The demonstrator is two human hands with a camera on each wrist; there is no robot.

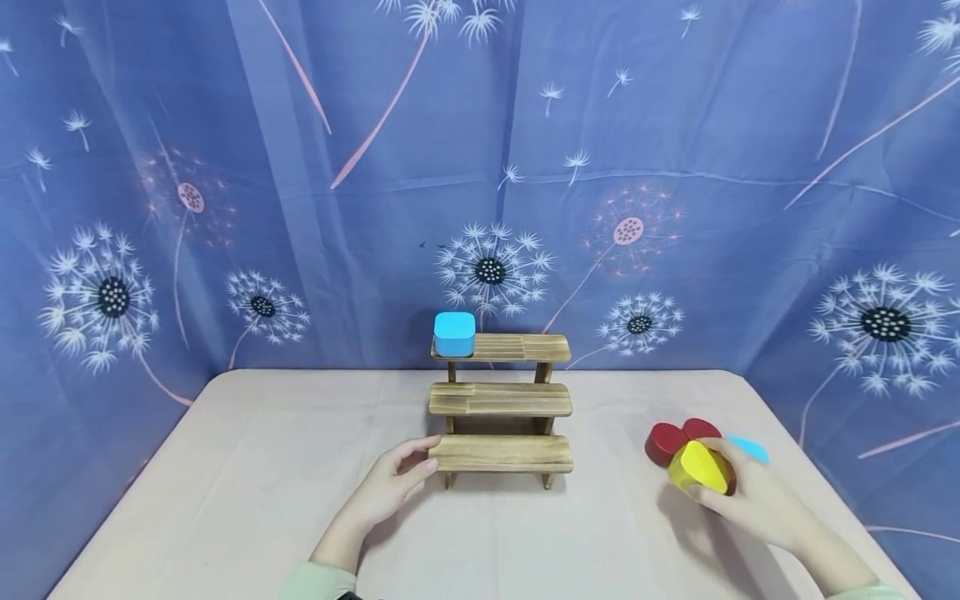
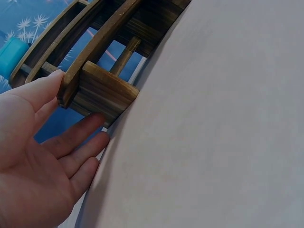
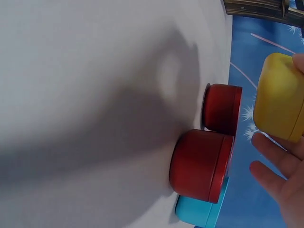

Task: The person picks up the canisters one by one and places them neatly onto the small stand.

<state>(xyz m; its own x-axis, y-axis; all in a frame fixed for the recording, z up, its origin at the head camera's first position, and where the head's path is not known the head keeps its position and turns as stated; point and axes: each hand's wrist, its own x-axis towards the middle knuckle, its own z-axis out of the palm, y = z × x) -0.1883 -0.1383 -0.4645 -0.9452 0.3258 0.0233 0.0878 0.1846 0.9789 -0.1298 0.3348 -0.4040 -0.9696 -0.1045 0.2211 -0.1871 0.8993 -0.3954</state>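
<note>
In my right hand [image 1: 757, 500] I hold a small yellow lidded tin [image 1: 697, 468], gripped between thumb and fingers and tilted above the table. Its rounded body and lid seam show in the right wrist view, where some fingertips [image 3: 273, 152] hang free below it. Red tins [image 1: 666, 444] stand close by, partly hidden by the yellow tin and my hand. My left hand [image 1: 386, 487] touches the left end of the lowest step of a three-step wooden stand [image 1: 501, 452], its fingers loosely extended. The left wrist view shows the thumb [image 2: 50, 88] at the step's end.
One blue tin [image 1: 454, 335] sits at the left of the stand's top step. Another blue tin [image 1: 748, 448] stands behind my right hand, beside the red ones. A pale cloth covers the table [image 1: 225, 467], and a blue dandelion-print curtain [image 1: 360, 208] rises behind and at both sides.
</note>
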